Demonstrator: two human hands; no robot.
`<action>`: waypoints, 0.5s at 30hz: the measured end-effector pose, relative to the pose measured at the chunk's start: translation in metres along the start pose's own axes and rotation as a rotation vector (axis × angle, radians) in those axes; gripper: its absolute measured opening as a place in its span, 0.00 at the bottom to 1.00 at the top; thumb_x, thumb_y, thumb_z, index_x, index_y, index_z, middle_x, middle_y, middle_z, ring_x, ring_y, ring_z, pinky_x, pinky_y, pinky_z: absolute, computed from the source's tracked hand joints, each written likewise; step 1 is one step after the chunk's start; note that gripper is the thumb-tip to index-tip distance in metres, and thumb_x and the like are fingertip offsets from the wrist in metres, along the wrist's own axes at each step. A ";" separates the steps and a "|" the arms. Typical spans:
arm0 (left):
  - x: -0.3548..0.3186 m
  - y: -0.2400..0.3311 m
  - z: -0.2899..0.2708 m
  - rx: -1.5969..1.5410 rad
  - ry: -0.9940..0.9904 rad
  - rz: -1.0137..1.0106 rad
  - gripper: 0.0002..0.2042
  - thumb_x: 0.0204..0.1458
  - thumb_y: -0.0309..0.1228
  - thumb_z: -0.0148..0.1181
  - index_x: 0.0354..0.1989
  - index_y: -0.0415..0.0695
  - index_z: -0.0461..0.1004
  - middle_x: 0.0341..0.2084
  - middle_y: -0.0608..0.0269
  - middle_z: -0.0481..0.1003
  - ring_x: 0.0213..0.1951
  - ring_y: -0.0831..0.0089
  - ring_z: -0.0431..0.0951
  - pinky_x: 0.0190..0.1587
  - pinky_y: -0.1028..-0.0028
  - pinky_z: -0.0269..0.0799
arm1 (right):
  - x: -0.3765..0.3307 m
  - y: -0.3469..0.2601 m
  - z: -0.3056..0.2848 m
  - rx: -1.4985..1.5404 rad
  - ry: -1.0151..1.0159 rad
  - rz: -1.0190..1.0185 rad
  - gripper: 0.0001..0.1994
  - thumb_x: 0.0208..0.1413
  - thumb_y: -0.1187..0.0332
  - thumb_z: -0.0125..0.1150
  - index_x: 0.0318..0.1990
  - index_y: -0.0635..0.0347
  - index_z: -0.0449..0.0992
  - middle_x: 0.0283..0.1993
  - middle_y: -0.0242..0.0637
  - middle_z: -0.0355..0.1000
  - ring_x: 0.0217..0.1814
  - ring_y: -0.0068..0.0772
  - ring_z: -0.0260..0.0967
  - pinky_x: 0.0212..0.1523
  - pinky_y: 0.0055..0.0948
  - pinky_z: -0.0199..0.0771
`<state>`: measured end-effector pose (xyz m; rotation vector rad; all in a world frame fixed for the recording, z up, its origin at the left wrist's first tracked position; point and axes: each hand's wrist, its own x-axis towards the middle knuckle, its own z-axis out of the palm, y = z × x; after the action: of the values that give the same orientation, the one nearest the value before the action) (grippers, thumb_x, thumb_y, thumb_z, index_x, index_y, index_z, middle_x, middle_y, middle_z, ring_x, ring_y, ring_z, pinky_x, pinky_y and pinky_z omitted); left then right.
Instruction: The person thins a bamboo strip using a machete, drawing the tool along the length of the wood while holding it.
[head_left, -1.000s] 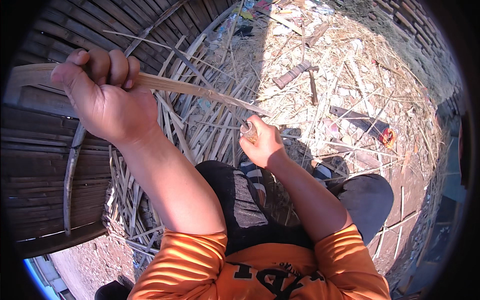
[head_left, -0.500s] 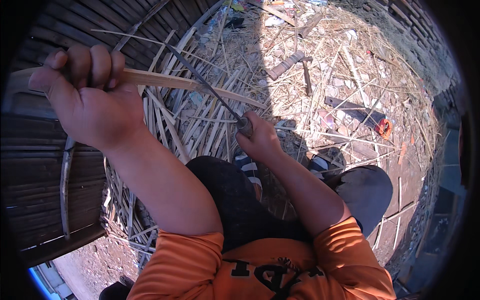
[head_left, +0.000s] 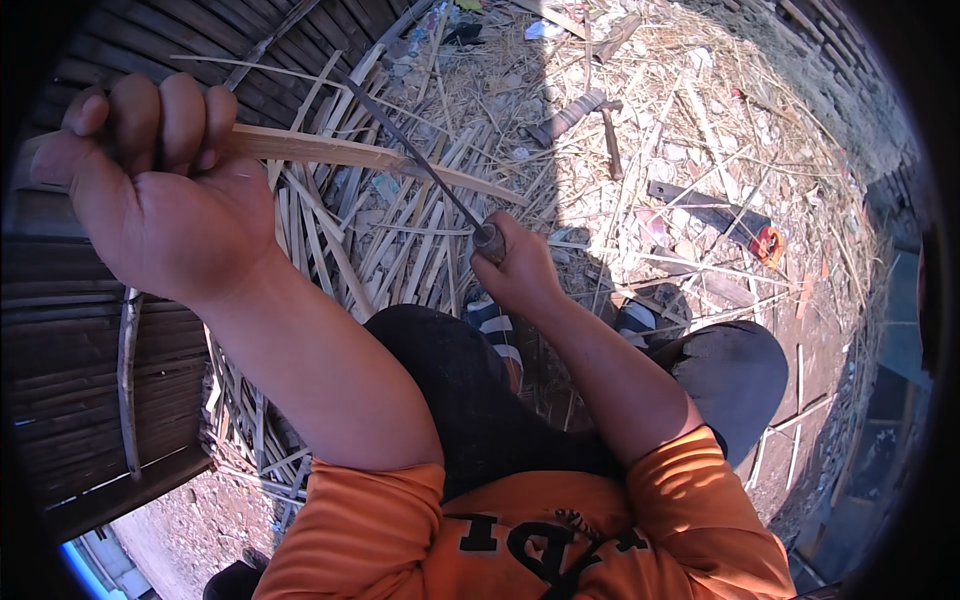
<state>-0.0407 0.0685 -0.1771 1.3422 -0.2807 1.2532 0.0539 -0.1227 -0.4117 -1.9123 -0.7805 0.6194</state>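
- Fingers, left hand point(head_left: 170, 220): curled around wood strip point(head_left: 335, 149).
- Fingers, right hand point(head_left: 524, 272): wrapped around handle of knife point(head_left: 440, 184); blade crosses strip in view, contact cannot be told.
- Strip pile point(head_left: 345, 268): on ground.
- Saw point(head_left: 705, 208): right of pile.
- Hammer point(head_left: 612, 145): beyond saw, leftward.

Pale, flat, wood-like strip point(head_left: 330, 150): stretch inside left hand point(head_left: 165, 195) hidden; outer end lost in dark rim, frame left. Long, dark-bladed knife point(head_left: 452, 199): handle mostly covered by right hand point(head_left: 525, 270); blade-to-strip contact unclear. Orange short-sleeved shirt point(head_left: 500, 500) cut by lower edge. Black scrap point(head_left: 463, 34), top centre: too small to identify.
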 end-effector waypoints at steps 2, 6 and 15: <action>0.000 0.001 0.001 -0.019 -0.057 -0.012 0.16 0.68 0.49 0.47 0.39 0.48 0.65 0.19 0.73 0.51 0.20 0.79 0.48 0.26 0.75 0.48 | -0.002 0.040 0.014 -0.017 0.045 0.078 0.20 0.49 0.65 0.64 0.49 0.66 0.74 0.38 0.60 0.77 0.45 0.63 0.76 0.47 0.52 0.75; 0.006 -0.002 0.005 -0.139 -0.122 -0.034 0.15 0.68 0.47 0.48 0.39 0.48 0.66 0.19 0.72 0.52 0.20 0.79 0.49 0.26 0.74 0.47 | -0.023 0.167 0.015 -0.273 0.131 0.390 0.22 0.49 0.64 0.64 0.50 0.67 0.74 0.40 0.61 0.78 0.47 0.64 0.76 0.49 0.49 0.76; 0.003 0.002 -0.006 -0.027 -0.040 -0.039 0.10 0.68 0.40 0.46 0.38 0.49 0.64 0.20 0.72 0.52 0.20 0.79 0.49 0.26 0.74 0.48 | 0.000 0.039 0.021 0.033 0.067 0.036 0.23 0.49 0.65 0.65 0.51 0.69 0.73 0.40 0.62 0.77 0.45 0.64 0.77 0.48 0.51 0.76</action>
<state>-0.0438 0.0749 -0.1752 1.3442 -0.2977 1.1875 0.0494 -0.1245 -0.4558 -1.9107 -0.6908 0.5843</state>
